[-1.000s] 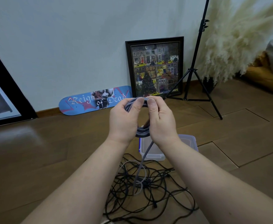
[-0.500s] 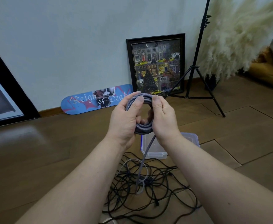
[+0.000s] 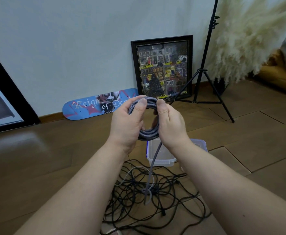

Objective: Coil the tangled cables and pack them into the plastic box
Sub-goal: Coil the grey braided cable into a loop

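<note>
A grey braided cable (image 3: 148,133) is wound into a round coil held up in front of me. My left hand (image 3: 127,122) grips the coil's left side, thumb pressed on its top. My right hand (image 3: 170,124) grips the right side, thumb on top as well. The cable's loose tail hangs straight down from the coil to a knot in a tangle of black cables (image 3: 155,197) on the floor. A clear plastic box (image 3: 162,158) with blue latches stands open on the floor behind the tangle, partly hidden by my right wrist.
A blue skateboard deck (image 3: 86,107) and a framed picture (image 3: 162,68) lean on the wall. A black tripod (image 3: 205,78) stands at the right, beside pampas grass (image 3: 250,39). A dark framed panel (image 3: 1,102) leans at far left. Wooden floor surrounds the cables.
The coil has opened into a wider, rounder ring between both hands, and both hands with it have shifted slightly down in view. The tail still hangs to the tangle.
</note>
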### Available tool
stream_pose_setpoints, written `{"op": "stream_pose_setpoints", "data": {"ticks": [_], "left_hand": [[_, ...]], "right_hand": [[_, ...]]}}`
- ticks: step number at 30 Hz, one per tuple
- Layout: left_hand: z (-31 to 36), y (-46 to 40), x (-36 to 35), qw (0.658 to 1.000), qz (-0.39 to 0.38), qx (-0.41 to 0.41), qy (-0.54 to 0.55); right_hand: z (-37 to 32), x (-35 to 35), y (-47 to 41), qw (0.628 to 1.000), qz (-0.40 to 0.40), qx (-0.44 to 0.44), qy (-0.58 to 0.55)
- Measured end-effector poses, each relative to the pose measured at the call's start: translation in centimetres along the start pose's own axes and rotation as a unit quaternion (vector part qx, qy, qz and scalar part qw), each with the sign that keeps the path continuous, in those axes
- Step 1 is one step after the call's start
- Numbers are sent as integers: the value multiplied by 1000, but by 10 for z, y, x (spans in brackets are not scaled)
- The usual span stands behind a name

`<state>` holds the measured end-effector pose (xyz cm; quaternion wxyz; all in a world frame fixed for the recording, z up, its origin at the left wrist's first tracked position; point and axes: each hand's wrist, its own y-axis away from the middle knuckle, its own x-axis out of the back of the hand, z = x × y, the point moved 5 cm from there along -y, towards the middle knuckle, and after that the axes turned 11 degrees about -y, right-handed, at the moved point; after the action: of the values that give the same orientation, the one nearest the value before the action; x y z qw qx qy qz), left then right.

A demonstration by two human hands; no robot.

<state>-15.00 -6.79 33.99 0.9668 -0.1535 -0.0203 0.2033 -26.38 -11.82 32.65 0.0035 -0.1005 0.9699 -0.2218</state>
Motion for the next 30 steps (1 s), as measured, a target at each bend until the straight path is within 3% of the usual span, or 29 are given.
{"op": "stream_pose_setpoints", "data": {"ticks": [4,7,12,17,21,24,27,30], "left_hand": [[0,-2,6,996,34,-49,-67],[-2,-1,6,994,54,-40,-83],[-12,1,-2,995,28,75,63],[-12,0,-2,997,31,61,36],[-9,-13,18,993,115,-2,-27],[-14,-20,45,976,218,15,-20],[-23,-25,82,944,329,40,-1],[-29,-25,110,920,388,51,3]], "right_hand": [[-4,-2,1,999,3,32,4],[-2,-1,0,1000,-6,9,3],[14,-4,-1,994,-22,-90,-62],[13,-5,3,986,-61,-131,-85],[13,-6,14,940,-182,-252,-138],[18,5,22,930,-256,-262,-19],[24,20,14,951,-215,-212,64],[18,37,4,979,-134,-104,114]]}}
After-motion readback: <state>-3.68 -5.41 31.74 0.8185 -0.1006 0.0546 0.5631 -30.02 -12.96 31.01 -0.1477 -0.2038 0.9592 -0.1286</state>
